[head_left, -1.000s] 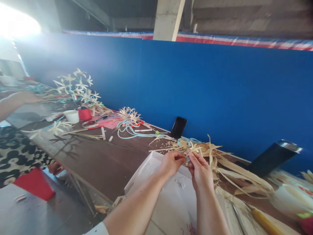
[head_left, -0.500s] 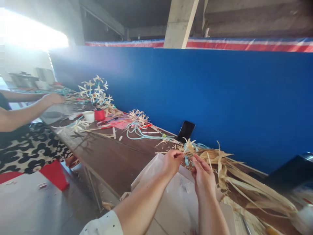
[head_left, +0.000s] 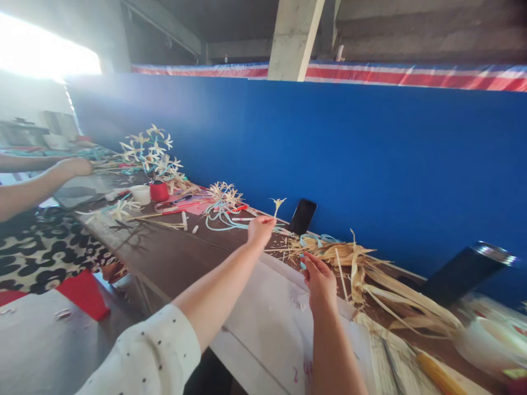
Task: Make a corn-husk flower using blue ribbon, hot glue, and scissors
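Observation:
My left hand (head_left: 262, 229) is stretched forward over the table and pinches a small pale husk flower (head_left: 279, 204) by its base, petals upward. Nearer to me, my right hand (head_left: 320, 281) has its fingertips closed on a short light-blue strip (head_left: 303, 262); most of the strip is hidden by the fingers. Dry corn husks (head_left: 349, 258) lie just right of that hand. Beyond the flower, a bunch of finished-looking husk flowers (head_left: 224, 193) with light-blue stems (head_left: 218, 222) rests on the table.
A black phone (head_left: 303, 216) leans against the blue partition (head_left: 370, 153). Farther left stand a red thread spool (head_left: 159, 191), a white cup (head_left: 140, 194) and more husk flowers (head_left: 154, 148). A yellow-handled tool (head_left: 438, 373) lies front right. Another person's arm (head_left: 45, 184) reaches in at left.
My left hand has moved forward and left, away from my right hand, carrying the husk flower. My right hand stays low with the blue strip. The view has shifted slightly right.

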Demonstrator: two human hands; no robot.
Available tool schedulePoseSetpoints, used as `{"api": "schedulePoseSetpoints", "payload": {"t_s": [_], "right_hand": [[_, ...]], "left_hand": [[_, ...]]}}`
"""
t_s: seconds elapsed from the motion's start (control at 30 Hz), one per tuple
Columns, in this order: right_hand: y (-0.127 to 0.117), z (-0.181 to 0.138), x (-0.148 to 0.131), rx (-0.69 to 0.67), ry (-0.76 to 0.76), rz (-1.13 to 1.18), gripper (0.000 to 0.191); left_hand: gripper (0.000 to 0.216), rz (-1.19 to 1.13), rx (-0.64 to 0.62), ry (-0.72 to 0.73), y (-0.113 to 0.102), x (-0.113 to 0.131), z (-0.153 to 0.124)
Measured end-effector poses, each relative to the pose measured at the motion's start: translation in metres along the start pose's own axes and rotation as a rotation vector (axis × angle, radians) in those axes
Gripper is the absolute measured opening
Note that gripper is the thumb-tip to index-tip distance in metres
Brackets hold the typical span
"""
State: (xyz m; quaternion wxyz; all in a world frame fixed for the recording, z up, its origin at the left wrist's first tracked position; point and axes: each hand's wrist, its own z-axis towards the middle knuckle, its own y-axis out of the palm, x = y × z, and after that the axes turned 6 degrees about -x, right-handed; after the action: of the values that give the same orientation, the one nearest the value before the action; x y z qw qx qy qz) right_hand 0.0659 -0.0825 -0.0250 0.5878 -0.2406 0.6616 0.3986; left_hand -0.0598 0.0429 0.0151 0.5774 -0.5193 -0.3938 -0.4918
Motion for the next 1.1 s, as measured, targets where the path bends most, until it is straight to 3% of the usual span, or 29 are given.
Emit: {"api": "schedulePoseSetpoints", "payload": {"t_s": [0.1, 0.2, 0.33, 0.6, 0.77, 0.93, 1.1], "right_hand": [[0.000, 0.002, 0.003, -0.019, 0.012, -0.007, 0.038], [-0.001, 0.004, 0.007, -0.041, 0.007, -0.009, 0.039], [-0.003, 0.006, 0.010, -0.057, -0.020, -0.026, 0.042], [-0.005, 0.009, 0.014, -0.068, -0.027, -0.057, 0.040], [-0.004, 0.008, 0.012, -0.066, -0.043, -0.074, 0.039], [-0.003, 0.007, 0.011, -0.071, -0.039, -0.081, 0.037], [-0.004, 0.006, 0.012, -0.075, -0.038, -0.102, 0.038]], "left_hand": [[0.027, 0.274, 0.010, -0.009, -0.027, -0.007, 0.026], [0.022, 0.374, 0.024, -0.081, -0.048, -0.022, 0.044], [0.019, 0.474, 0.008, -0.190, -0.060, -0.046, 0.057], [0.015, 0.623, -0.004, -0.287, -0.061, -0.066, 0.068], [0.026, 0.705, 0.022, -0.313, -0.061, -0.069, 0.069], [0.031, 0.773, 0.013, -0.179, -0.058, -0.069, 0.061], [0.018, 0.788, -0.157, 0.010, -0.038, -0.066, 0.053]]}}
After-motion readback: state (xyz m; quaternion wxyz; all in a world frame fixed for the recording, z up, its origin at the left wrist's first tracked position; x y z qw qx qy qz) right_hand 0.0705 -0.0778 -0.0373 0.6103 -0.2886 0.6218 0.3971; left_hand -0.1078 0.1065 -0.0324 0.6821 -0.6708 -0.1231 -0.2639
